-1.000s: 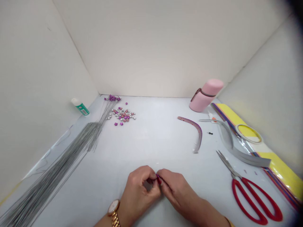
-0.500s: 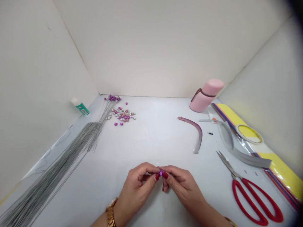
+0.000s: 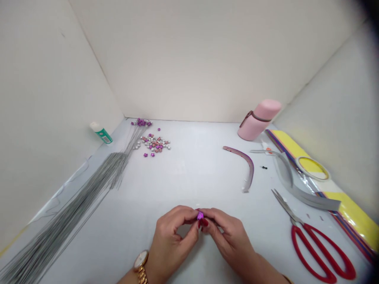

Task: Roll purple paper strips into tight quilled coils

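On this white table (image 3: 189,173) I'm watching, the left hand (image 3: 174,232) and right hand (image 3: 232,234) pinch one tiny purple star (image 3: 200,215) together at six o'clock, maybe because it's so small, while red scissors (image 3: 297,221) lie at four o'clock, probably for easy reach.

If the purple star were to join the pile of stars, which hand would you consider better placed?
Probably the left hand: it is nearer the pile, while both it and the right hand pinch the purple star.
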`<state>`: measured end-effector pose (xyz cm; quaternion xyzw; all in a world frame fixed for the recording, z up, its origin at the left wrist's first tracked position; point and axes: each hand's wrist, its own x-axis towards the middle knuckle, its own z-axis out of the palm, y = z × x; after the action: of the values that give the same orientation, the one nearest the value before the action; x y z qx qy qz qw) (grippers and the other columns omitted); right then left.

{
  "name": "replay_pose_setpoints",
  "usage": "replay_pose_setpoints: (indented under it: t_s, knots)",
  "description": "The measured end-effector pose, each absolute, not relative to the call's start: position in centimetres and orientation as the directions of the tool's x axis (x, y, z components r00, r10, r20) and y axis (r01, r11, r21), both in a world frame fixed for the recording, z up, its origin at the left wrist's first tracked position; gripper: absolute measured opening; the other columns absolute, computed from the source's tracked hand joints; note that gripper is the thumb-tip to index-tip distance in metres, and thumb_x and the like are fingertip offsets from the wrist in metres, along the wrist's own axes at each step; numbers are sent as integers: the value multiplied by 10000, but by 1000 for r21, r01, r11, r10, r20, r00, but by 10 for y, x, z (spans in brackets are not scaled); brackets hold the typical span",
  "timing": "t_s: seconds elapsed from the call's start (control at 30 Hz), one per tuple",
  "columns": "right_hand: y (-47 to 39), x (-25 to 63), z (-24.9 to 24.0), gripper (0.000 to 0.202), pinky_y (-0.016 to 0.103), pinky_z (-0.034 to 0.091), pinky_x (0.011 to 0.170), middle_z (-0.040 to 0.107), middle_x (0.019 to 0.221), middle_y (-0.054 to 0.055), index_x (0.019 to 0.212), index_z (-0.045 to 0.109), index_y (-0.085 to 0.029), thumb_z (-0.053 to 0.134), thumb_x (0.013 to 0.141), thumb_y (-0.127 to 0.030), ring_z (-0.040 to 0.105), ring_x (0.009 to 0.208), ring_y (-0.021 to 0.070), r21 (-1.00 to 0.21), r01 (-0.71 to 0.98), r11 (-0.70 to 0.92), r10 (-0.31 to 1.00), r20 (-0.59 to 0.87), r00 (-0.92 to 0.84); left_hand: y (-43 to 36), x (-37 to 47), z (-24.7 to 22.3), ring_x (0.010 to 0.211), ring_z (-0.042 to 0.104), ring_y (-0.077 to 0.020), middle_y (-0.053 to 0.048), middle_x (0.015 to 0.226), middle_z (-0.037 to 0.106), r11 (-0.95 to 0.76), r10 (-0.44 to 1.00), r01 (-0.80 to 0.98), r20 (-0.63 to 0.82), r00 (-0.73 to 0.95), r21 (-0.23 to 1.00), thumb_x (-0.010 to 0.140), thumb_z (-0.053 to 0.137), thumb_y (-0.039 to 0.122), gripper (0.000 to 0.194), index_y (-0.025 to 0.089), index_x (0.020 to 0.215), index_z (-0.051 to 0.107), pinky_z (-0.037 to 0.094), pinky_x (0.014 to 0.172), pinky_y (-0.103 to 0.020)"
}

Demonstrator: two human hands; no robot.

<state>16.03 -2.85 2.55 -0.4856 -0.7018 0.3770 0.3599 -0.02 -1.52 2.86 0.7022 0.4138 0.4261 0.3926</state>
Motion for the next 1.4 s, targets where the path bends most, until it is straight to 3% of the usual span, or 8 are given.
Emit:
replay_pose_setpoints:
  t_s: [0.5,1.0,1.27,1.4]
  knots:
    - [-30,160,28,276,218,476,661,650,840,29,1045,529,-217,451,816,-84,607,740,130,-787,489,376,920,252,-301,-16,0,27,700,605,-124,-49,769,644,-360,913,234,290,286,903,696,542,11,211,139,847,615,521,621,-213]
    - [-33,156,19,310,273,485,627,638,794,44,1030,530,-213,398,798,-56,593,703,159,-741,524,419,906,301,-298,-14,4,22,637,611,-129,-39,690,661,-579,813,433,526,248,691,662,567,21,166,157,752,596,514,612,-225]
    - [-30,155,18,254,273,499,654,648,786,44,971,579,-207,426,800,-96,604,719,160,-791,495,359,930,258,-263,-15,3,21,650,609,-138,-31,701,660,-542,840,411,473,265,733,673,565,29,156,168,731,606,512,622,-245]
    - [-28,156,21,222,263,512,665,662,806,53,960,596,-196,449,806,-134,619,733,161,-833,453,317,945,233,-231,-14,1,23,692,605,-141,-41,743,652,-438,892,350,353,281,828,717,539,45,156,167,788,608,511,647,-253]
